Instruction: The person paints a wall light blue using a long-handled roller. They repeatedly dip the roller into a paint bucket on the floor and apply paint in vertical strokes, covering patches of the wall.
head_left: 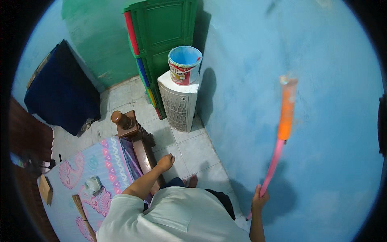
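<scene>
My right hand (260, 198) grips a long pink stick with an orange head (271, 169), near the stick's lower end. The orange head points up in front of the blue wall; its pale tip is blurred, and I cannot tell whether it touches the wall. My left hand (165, 162) is closed with its fingers curled, above the tiled floor beside the wooden bed frame (143, 153). Nothing shows between its fingers.
A paint bucket (185, 66), blue inside, stands on a white appliance (177, 101) beside a green cabinet (165, 28). The bed (133, 193) bears a short broom (82, 215), a box (45, 189) and a crumpled cloth (93, 185). Dark blue fabric (62, 88) covers something at left.
</scene>
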Tool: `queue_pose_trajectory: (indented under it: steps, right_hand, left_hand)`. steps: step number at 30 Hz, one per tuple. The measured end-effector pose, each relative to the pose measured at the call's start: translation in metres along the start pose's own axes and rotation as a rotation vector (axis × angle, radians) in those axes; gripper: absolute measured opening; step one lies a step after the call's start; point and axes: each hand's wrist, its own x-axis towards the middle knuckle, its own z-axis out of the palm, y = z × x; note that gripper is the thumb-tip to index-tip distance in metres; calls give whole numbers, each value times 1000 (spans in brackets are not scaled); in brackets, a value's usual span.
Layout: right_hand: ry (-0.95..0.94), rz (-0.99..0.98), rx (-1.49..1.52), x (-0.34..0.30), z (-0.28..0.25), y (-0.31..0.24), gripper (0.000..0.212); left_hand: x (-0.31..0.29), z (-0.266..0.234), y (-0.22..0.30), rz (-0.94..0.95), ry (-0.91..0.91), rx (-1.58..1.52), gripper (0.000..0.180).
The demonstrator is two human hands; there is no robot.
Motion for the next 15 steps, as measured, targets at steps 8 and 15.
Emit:
queue_pose_trajectory:
  steps: [8, 15]
  right_hand:
    - [-108, 325, -372, -172, -85, 18, 30]
    - [-178, 540, -547, -295, -186, -23, 30]
  left_hand:
    - [28, 53, -24, 39, -103, -38, 19]
    - [22, 96, -56, 28, -274, 105, 24]
